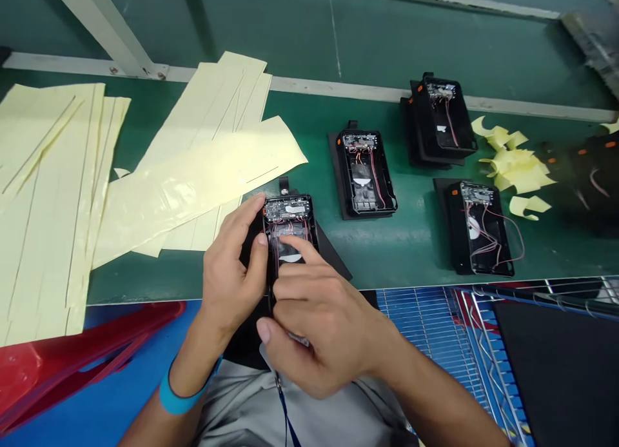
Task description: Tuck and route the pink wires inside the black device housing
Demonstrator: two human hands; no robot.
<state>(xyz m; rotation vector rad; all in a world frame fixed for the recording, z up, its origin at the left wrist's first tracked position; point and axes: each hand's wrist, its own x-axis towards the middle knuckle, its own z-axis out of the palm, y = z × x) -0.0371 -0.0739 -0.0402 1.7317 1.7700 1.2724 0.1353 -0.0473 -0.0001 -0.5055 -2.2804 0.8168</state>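
black open housing (289, 209): lifted just off the green bench edge, between both hands; circuit board at the far end, red wires in the cavity, most of the lower half hidden by fingers.
left hand (229, 269): fingers (242, 220) curled closed around the housing's left edge, firmly holding it; probably steadying it for the other hand. blue wristband (181, 395) on the wrist.
right hand (322, 321): fingers (294, 273) bent over the cavity, tips at the wires; cannot tell whether they pinch anything.
three matching housings (365, 173): lying apart on the green bench top (401, 260), board ends away from the person, apparently spaced so that wires stay untangled.
pale yellow sheets (193, 169): slit lengthwise, overlapping at left, beside the held housing.
crumpled yellow scraps (515, 169): heaped at right, beside the far housings, seemingly kept apart from the work.
blue wire rack (425, 331): below the bench edge, at right.
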